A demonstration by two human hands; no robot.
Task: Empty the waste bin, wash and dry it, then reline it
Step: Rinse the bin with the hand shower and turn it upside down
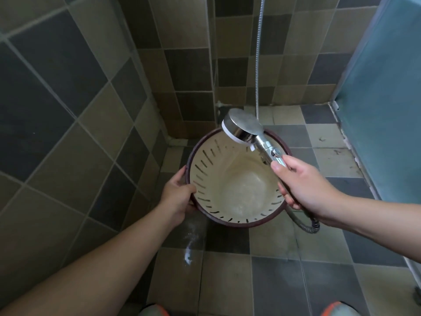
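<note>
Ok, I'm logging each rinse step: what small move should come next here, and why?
Probably turn the bin a little with the left hand, because the shower head in the right hand points at one side only and water pools at the bottom.

I see a glossy chrome metal shower head (245, 128) on a ribbed steel hose (306, 225), above a smooth cream plastic slotted waste bin (227, 179) with a maroon rim. Matt grey-brown ceramic floor tiles (273, 281) lie below my grips.
</note>
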